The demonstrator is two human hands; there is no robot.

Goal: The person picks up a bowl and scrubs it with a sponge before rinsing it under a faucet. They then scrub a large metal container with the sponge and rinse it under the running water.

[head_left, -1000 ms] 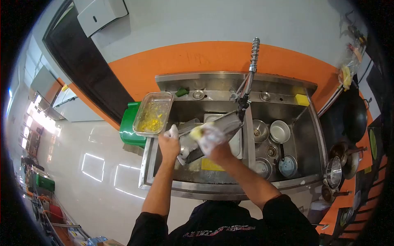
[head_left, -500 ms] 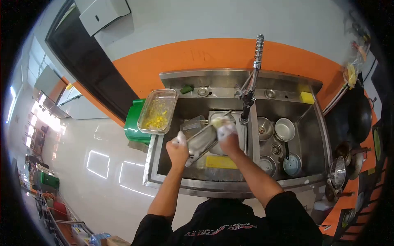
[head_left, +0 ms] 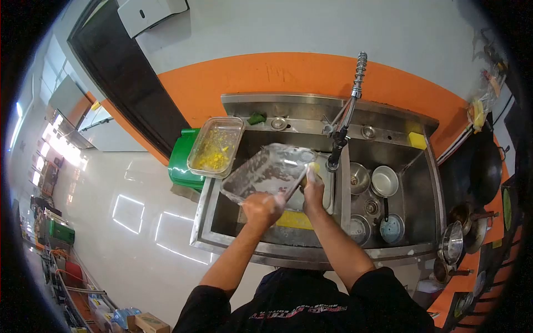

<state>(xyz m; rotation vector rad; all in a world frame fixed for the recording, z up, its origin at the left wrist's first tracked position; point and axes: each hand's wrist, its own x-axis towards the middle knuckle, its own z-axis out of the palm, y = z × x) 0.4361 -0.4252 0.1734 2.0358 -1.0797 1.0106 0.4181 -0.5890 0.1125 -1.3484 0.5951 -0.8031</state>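
Note:
A rectangular, see-through-looking container (head_left: pixel 261 175) is tilted over the left sink basin, with streaks of suds on its inside. My left hand (head_left: pixel 263 209) is closed on its near edge, foam on the fingers. At the container's right end, my right hand (head_left: pixel 312 191) is closed round a small yellowish sponge (head_left: pixel 316 166), which is partly hidden by the fingers. Foam clings to this hand too. Below the hands, a yellow cloth or board (head_left: pixel 295 220) lies in the basin. A metal tray (head_left: pixel 328 191) shows behind my right hand.
A clear container with yellow food scraps (head_left: pixel 214 152) sits on the sink's left rim, beside a green bin (head_left: pixel 184 161). The spring faucet (head_left: pixel 338 139) rises between the basins. Pots and bowls (head_left: pixel 385 181) fill the right basin. A yellow sponge (head_left: pixel 417 141) rests at the back corner.
The container has swung from a steep tilt to show its wide inside, further left and up. My left hand has moved right and down along it; my right hand has shifted slightly down.

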